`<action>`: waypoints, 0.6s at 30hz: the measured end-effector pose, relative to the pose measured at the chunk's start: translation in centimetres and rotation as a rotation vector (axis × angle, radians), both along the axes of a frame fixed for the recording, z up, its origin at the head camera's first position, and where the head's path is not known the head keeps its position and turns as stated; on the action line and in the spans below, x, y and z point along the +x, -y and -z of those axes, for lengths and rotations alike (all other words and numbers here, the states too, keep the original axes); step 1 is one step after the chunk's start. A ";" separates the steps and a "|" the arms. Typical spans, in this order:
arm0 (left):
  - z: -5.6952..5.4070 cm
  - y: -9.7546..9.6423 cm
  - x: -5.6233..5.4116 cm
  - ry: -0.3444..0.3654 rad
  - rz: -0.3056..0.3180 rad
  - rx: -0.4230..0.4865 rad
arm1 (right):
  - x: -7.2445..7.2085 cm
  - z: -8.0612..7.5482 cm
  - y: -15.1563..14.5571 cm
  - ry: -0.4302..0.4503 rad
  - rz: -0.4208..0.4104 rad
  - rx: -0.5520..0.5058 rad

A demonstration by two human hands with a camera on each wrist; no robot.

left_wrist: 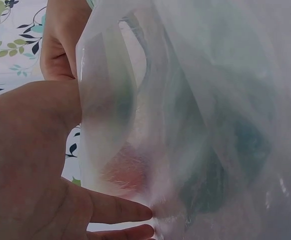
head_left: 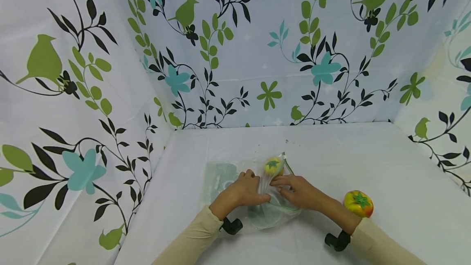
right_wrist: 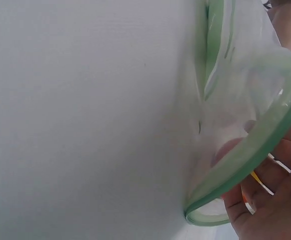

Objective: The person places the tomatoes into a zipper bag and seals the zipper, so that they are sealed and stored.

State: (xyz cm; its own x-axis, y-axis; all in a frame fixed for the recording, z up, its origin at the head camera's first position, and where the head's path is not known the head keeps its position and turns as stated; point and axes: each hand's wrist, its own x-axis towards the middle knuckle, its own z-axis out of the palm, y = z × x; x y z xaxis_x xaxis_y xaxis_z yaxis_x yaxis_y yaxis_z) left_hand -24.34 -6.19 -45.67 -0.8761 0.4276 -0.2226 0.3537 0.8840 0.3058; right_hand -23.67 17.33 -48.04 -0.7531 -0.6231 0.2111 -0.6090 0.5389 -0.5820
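Note:
A clear zip bag (head_left: 274,214) with a green rim lies on the white table, its mouth toward the right. A yellow tomato-like fruit with a green leafy top (head_left: 273,166) shows at the bag's far side, partly behind plastic. My left hand (head_left: 244,189) holds the bag's left side, its thumb along the film. At the bag's mouth my right hand (head_left: 298,191) grips the plastic with bent fingers. In the right wrist view the green rim (right_wrist: 245,167) crosses near these fingers, and red and yellow show behind them. The film blurs a reddish shape (left_wrist: 128,172) in the left wrist view.
A second yellow-red fruit with a green top (head_left: 358,203) sits on the table beside my right forearm. Left of my hands lies a flat, greenish clear bag (head_left: 217,179). Patterned cloth (head_left: 268,93) hangs behind the table and along both sides.

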 end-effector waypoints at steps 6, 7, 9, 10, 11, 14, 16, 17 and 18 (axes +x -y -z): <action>0.1 -0.1 -0.1 0.010 0.001 0.004 | 0.1 -1.1 -1.0 0.028 0.058 -0.046; 0.2 -0.1 -0.1 0.010 0.001 0.002 | 0.1 -1.3 -1.3 0.024 0.069 -0.047; 0.3 -0.1 -0.3 0.010 -0.001 -0.004 | 0.1 -1.8 -2.0 0.025 0.094 -0.039; 0.4 -0.1 -0.3 0.009 -0.003 -0.007 | 0.1 -2.0 -2.4 0.030 0.106 -0.037; 0.4 -0.1 -0.4 0.009 -0.005 -0.010 | 0.1 -2.3 -2.7 0.031 0.115 -0.031; 0.4 -0.2 -0.4 0.005 -0.007 -0.013 | 0.2 -3.0 -3.9 0.032 0.151 -0.011; 0.4 -0.1 -0.4 0.002 -0.005 -0.013 | 0.3 -3.4 -4.5 0.025 0.169 -0.006; 0.4 -0.1 -0.3 0.002 -0.003 -0.008 | 0.3 -3.5 -4.8 0.023 0.181 -0.001; 0.4 -0.1 -0.3 0.001 -0.001 -0.003 | 0.4 -3.6 -5.1 0.023 0.190 -0.002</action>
State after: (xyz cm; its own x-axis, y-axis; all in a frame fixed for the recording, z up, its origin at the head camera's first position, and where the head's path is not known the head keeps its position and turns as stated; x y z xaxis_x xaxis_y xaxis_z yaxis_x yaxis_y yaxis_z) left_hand -24.65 -6.13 -46.11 -0.8763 0.4260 -0.2252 0.3525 0.8853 0.3031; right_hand -23.29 22.48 -44.43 -0.8619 -0.4686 0.1936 -0.4829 0.6421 -0.5954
